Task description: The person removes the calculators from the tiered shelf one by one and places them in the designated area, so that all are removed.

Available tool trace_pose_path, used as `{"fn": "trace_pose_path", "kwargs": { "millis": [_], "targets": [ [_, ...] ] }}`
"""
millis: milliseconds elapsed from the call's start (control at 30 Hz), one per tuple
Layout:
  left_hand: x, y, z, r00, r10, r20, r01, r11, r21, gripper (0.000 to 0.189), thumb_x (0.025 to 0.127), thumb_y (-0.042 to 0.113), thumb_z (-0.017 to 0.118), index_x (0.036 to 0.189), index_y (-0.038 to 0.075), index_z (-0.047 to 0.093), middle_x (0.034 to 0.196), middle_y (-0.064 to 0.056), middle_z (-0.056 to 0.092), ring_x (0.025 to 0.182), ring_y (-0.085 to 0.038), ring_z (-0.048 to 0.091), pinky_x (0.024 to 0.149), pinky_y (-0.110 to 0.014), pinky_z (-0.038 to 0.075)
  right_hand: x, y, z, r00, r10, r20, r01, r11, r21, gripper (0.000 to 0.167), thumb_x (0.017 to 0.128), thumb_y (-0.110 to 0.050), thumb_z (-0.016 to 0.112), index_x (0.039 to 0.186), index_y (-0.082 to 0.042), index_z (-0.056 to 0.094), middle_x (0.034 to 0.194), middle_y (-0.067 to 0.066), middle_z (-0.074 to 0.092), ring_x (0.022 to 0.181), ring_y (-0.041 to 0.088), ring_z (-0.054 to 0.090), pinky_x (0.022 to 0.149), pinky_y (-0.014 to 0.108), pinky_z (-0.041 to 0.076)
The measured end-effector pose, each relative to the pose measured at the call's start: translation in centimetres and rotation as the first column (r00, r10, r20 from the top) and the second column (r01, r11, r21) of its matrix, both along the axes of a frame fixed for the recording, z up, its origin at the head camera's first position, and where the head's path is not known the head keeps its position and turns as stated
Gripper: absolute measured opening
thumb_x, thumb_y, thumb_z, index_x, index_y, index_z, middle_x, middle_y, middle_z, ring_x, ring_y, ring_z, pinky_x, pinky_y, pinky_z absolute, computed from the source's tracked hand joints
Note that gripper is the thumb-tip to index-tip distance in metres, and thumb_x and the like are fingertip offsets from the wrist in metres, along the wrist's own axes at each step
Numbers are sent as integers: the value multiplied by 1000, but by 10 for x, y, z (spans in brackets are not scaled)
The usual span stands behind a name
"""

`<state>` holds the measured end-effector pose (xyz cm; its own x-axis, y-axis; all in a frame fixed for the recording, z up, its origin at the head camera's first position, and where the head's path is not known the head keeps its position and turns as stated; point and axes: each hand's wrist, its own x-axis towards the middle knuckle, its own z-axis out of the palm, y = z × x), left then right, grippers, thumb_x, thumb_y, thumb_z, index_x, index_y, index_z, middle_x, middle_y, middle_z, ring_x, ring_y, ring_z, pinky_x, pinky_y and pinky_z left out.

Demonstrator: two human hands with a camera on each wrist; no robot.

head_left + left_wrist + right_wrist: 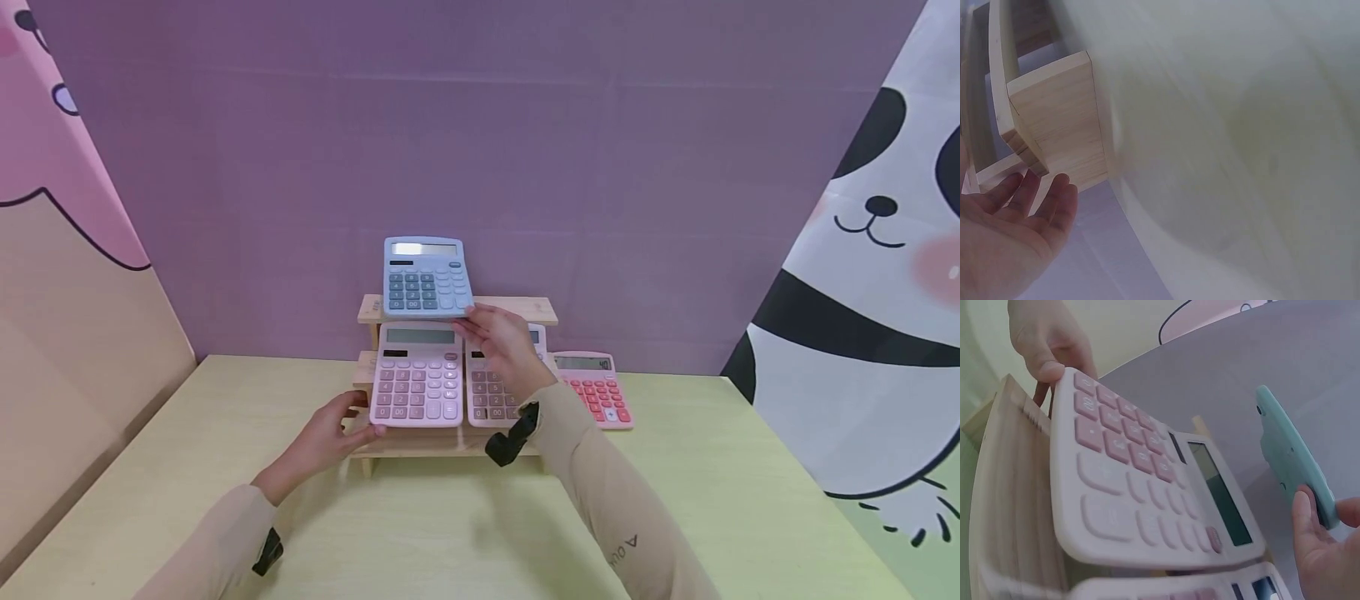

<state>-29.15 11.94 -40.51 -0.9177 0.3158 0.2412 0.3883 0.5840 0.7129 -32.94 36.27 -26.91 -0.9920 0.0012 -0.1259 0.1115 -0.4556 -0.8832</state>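
Calc (blue) (424, 287) btm corner pinched by R fingers (473, 331); L fingers (347, 403) spread, touching leftmost pale-pink calc (417, 383).

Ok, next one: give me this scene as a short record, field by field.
Right hand: pinches lower right corner of blue calculator
Left hand: at lower left corner of left pale pink calculator
Blue calculator position: at top shelf of wooden rack; resting or lifted, unclear
Right pale pink calculator: beside the left one, partly hidden by right hand
Red-keyed calculator: at the rack's right
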Motion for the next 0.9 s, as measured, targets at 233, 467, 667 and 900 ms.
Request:
{"fn": "trace_pose_path", "kwargs": {
  "millis": [233,467,667,900],
  "targets": [
    [0,0,0,1000,1,-4,-1,1000,18,63,80,36,69,126,0,44,121,-17,54,110,-32,52,93,-47,45,3,21,5,1000,-10,-8,10,1000,-14,37,90,1,51,126,6,47,108,14,59,88,18,63,89,29,51],
    [1,0,-1,1000,6,1,-6,1000,25,62,80,33,69,127,0,44,122,-17,54,110,-32,52,93,-47,46,12,51,12,999,0,-48,-3,998,-61,32,90,3,50,122,5,46,95,9,63,86,18,65,93,31,48],
    [1,2,-1,1000,8,2,-8,1000,22,61,81,30,69,127,1,44,122,-16,53,111,-32,52,94,-47,46,24,82,17,998,6,-62,-11,996,-88,43,91,2,49,133,3,38,107,9,58,91,17,65,97,31,45],
    [3,1,1,1000,16,7,-16,1000,19,60,80,30,70,126,0,44,122,-17,53,109,-32,53,92,-46,47,30,120,11,997,4,-76,-13,994,-113,34,91,0,50,125,3,45,98,8,64,92,17,65,96,29,45]
  ]
}}
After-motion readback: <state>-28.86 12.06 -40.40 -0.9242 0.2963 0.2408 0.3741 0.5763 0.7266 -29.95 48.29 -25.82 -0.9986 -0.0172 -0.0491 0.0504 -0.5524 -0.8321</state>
